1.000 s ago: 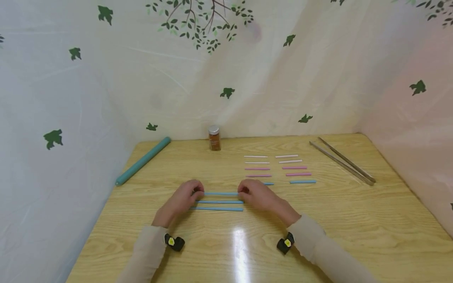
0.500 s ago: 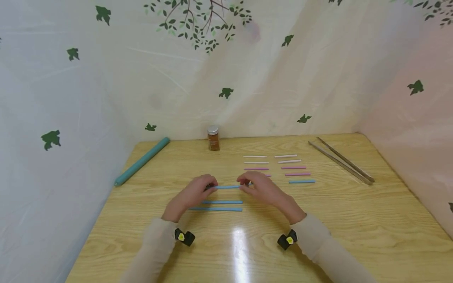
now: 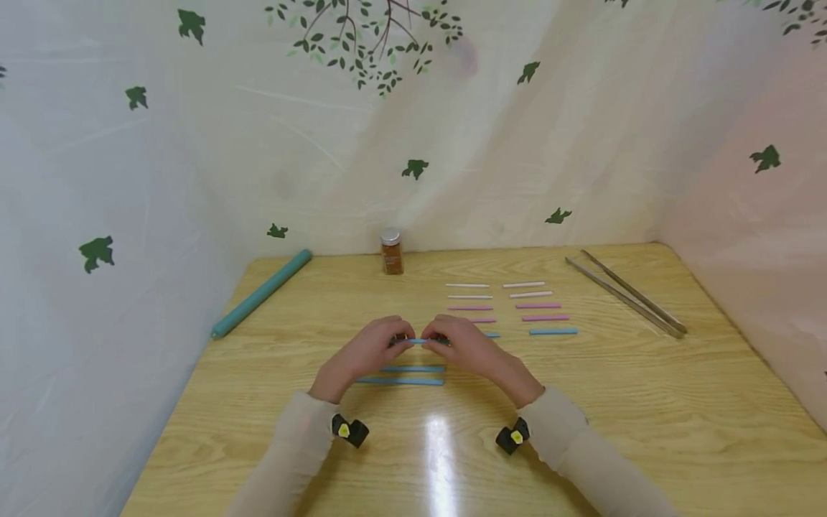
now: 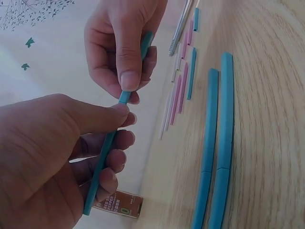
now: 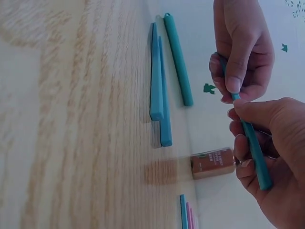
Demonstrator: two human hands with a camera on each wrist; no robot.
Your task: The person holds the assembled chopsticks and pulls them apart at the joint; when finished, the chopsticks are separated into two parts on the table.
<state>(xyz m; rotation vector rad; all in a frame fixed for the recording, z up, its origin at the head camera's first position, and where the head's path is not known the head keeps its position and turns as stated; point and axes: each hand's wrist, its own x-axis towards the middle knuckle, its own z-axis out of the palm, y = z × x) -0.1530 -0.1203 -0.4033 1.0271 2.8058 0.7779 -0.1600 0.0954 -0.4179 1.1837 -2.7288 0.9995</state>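
A thin blue stick (image 3: 418, 341) is held level above the wooden table between both hands. My left hand (image 3: 365, 348) pinches its left part and my right hand (image 3: 474, 348) its right part, thumbs almost meeting. In the left wrist view a thin seam crosses the held stick (image 4: 104, 160) near the thumb tips. Below the hands lie two longer blue sticks (image 3: 423, 369), side by side, with a crossing line around their middles in the left wrist view. Short white, pink (image 3: 538, 306) and blue (image 3: 553, 332) sticks lie in two columns to the right, partly hidden by my right hand.
A red pepper jar (image 3: 391, 253) with a silver lid stands at the table's back. A teal rod (image 3: 261, 294) lies along the left edge. Long metal tongs (image 3: 625, 296) lie at the back right. A leaf-printed sheet (image 3: 413, 129) hangs behind.
Both hands have lifted the rearmost of the three long blue sticks off the table, away from the other two. They have drawn close together along it, the left hand moving right.
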